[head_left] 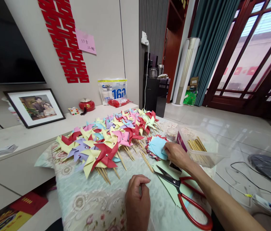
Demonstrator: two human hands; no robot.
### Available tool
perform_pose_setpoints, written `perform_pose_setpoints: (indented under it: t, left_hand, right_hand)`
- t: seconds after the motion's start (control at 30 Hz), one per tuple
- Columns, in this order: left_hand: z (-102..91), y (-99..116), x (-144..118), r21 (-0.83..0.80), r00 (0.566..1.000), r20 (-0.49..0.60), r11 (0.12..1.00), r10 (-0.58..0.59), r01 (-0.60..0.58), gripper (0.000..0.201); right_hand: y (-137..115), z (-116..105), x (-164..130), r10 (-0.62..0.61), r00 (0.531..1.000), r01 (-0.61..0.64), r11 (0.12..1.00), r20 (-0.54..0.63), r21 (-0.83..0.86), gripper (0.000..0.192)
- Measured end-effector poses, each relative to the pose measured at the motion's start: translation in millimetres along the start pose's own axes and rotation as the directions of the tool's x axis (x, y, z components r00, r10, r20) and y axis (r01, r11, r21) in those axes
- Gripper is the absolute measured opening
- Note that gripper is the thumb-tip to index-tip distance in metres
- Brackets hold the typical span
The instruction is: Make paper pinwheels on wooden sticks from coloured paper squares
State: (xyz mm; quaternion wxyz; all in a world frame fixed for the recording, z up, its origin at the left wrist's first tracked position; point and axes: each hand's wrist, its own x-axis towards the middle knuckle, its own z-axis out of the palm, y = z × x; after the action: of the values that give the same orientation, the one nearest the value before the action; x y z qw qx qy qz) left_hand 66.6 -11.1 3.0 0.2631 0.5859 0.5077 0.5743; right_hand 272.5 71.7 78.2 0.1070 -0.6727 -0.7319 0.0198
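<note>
My right hand [177,155] rests on a stack of coloured paper squares [156,147], fingers pinching the top light-blue sheet at its near edge. My left hand [137,194] lies on the floral tablecloth [89,199] with its fingers curled closed; nothing shows in it. Red-handled scissors [185,199] lie open on a pale green sheet [171,189] just in front of my right wrist. A long heap of finished paper pinwheels [109,138] on wooden sticks covers the far side of the table.
A clear plastic box [204,146] of wooden sticks stands right of the paper stack, with a small round jar [172,133] behind. A white shelf [29,134] with a framed photo [36,107] runs along the left. Cables and a power strip [262,200] lie on the floor.
</note>
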Motion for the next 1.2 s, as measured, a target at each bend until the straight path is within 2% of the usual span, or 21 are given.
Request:
perform_pose_setpoints:
  t: [0.37, 0.53, 0.73, 0.83, 0.9, 1.0, 1.1, 1.2]
  left_hand:
    - [-0.4, 1.3, 0.1, 0.0, 1.0, 0.008, 1.0, -0.011, 0.011, 0.021]
    - [-0.5, 3.3, 2.0, -0.009, 0.999, 0.006, 0.999, -0.045, 0.045, 0.02]
    - [-2.9, 6.8, 3.2, -0.025, 0.988, 0.015, 0.988, -0.154, 0.155, 0.019]
    - [-5.3, 7.0, 4.0, -0.036, 0.968, 0.009, 0.967, -0.252, 0.252, 0.018]
    - [-7.4, 4.9, 5.4, -0.065, 0.937, 0.014, 0.935, -0.35, 0.35, 0.018]
    - [-13.4, -2.5, 8.7, -0.107, 0.896, 0.018, 0.891, -0.443, 0.442, 0.031]
    - [-25.6, -11.4, 8.8, -0.067, 0.916, -0.028, 0.915, -0.401, 0.398, 0.056]
    - [-42.3, -13.9, 1.3, 0.139, 0.968, -0.057, 0.958, -0.244, 0.25, 0.072]
  right_hand:
    - [0.7, 2.2, 2.7, 0.036, 0.96, -0.052, 0.997, -0.277, -0.052, 0.022]
    - [0.7, -2.1, 0.1, -0.017, 0.91, 0.021, 1.0, -0.413, 0.005, 0.021]
    - [-11.3, -14.4, -17.9, -0.043, 0.84, 0.149, 0.977, -0.542, 0.152, 0.016]
    - [-24.3, -11.6, -32.5, -0.046, 0.825, 0.203, 0.954, -0.563, 0.219, 0.014]
    - [-34.2, -3.4, -42.4, -0.057, 0.822, 0.241, 0.936, -0.566, 0.256, 0.013]
    - [-47.9, 14.2, -56.2, -0.119, 0.823, 0.334, 0.893, -0.556, 0.302, 0.014]
    - [-56.9, 29.3, -68.9, -0.246, 0.815, 0.449, 0.84, -0.524, 0.303, 0.018]
    - [-60.7, 35.9, -80.5, -0.38, 0.802, 0.547, 0.777, -0.461, 0.31, 0.021]
